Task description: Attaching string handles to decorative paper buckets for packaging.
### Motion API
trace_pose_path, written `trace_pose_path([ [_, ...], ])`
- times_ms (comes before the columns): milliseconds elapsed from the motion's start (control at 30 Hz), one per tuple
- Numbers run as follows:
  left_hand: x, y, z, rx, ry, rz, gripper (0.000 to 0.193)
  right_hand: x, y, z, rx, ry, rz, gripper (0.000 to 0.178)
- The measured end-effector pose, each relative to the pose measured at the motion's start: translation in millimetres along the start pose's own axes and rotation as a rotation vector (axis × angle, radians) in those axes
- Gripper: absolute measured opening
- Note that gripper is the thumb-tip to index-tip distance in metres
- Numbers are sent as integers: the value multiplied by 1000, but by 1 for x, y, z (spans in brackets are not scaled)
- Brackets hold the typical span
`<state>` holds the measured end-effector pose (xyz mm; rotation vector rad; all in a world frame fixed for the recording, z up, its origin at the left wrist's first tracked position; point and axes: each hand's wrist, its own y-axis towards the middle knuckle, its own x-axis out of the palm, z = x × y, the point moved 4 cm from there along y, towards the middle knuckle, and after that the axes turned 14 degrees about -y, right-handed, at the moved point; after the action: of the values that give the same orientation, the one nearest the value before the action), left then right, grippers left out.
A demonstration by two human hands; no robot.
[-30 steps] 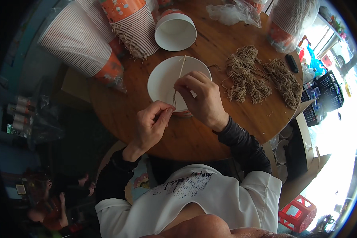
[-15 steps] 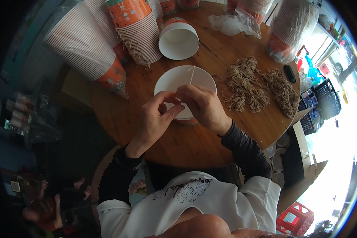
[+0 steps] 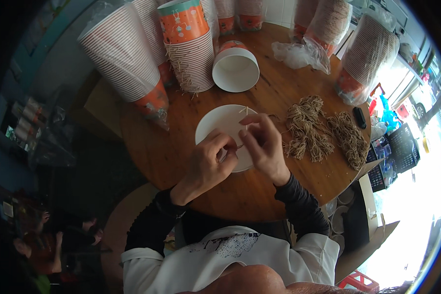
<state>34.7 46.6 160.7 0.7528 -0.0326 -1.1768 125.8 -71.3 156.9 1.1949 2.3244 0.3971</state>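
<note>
A round paper bucket (image 3: 215,119), white inside, stands at the near middle of the wooden table with its mouth up. A short piece of pale string (image 3: 243,110) shows at its far rim. Over its near left side, my left hand (image 3: 206,161) is closed, thumb against curled fingers, with a thin bit of string poking out toward the right. My right hand (image 3: 267,149) hovers over the bucket's right side, thumb and forefinger apart, nothing visible between them. Two bundles of brown twine (image 3: 308,128) lie right of that hand.
Tall stacks of orange paper buckets (image 3: 125,56), several in clear plastic, line the table's far side. One bucket (image 3: 235,71) lies tipped toward me. A tall stack (image 3: 188,49) has string ends along its side. At the right edge are a small black object (image 3: 359,117) and black crates (image 3: 402,144).
My hands have moved apart; the right thumb and forefinger have spread from their pinch, while the left stays closed. The whole view has shifted, so the table sits lower.
</note>
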Motion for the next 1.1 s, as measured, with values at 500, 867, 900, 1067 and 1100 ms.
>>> trace_pose_path([
  [500,0,-43,-8,225,148,-56,9,-47,22,78,368,1096,446,27],
  [867,8,-57,5,367,302,-20,14,-83,8,97,-96,-305,602,20],
  [900,8,-59,2,394,329,-2,14,-83,-1,100,-47,-285,525,20],
  [1067,-10,-50,-8,341,417,141,15,-50,-23,79,-153,-326,231,18],
  [1100,-10,-43,-12,333,432,126,15,-41,-30,72,-233,-425,132,11],
])
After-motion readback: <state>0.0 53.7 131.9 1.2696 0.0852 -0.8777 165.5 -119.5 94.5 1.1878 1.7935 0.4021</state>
